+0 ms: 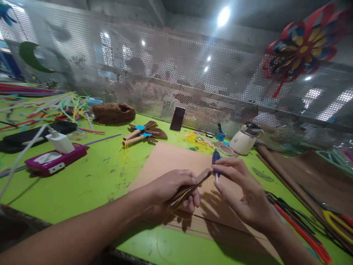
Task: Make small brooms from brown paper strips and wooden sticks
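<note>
My left hand (180,189) is closed around a folded brown paper piece (190,188), with thin yellow string hanging from it. The piece slants up to the right, over a stack of tan paper sheets (176,158). My right hand (239,187) pinches a small blue-and-white tool (216,160) between thumb and fingers. Its lower end is beside the brown piece's upper tip; whether they touch I cannot tell. Beyond the sheets lie brown pleated paper pieces (156,131) with rolled tan stems (132,138), blue stars (140,127) and yellow string.
On the left are a purple power strip (56,160) with a white plug, a brown fuzzy pouch (114,113) and coloured strips. A phone (178,118) leans at the back, near a white jug (244,140). Yellow-handled scissors (335,224) and brown paper (309,173) lie right.
</note>
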`<action>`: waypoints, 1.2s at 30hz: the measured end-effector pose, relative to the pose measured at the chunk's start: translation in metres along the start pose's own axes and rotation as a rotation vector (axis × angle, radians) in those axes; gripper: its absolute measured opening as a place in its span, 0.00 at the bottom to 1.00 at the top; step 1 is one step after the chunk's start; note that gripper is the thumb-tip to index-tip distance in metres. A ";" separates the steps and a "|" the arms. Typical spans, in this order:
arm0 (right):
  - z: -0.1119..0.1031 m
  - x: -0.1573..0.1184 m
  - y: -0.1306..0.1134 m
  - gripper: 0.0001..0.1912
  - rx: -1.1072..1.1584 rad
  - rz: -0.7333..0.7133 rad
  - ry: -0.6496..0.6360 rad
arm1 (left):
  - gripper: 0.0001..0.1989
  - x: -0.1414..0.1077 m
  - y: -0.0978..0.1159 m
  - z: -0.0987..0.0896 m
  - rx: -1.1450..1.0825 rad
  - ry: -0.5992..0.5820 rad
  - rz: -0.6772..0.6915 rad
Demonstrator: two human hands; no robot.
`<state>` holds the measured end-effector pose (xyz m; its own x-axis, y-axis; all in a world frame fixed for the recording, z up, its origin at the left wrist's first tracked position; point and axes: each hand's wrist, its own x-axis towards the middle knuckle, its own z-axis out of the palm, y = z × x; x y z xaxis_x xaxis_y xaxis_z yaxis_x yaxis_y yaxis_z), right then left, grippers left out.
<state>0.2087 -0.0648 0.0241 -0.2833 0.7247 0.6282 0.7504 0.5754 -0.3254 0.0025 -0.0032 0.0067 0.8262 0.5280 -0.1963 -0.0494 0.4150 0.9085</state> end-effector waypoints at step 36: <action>0.055 -0.002 -0.040 0.14 0.631 0.467 -0.212 | 0.08 0.000 0.016 -0.017 -0.082 0.428 0.436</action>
<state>0.1463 -0.0683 -0.0031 -0.1789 0.9629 0.2021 0.3591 0.2552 -0.8977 -0.0081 0.0159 0.0151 0.4223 0.9056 0.0407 -0.3891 0.1405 0.9104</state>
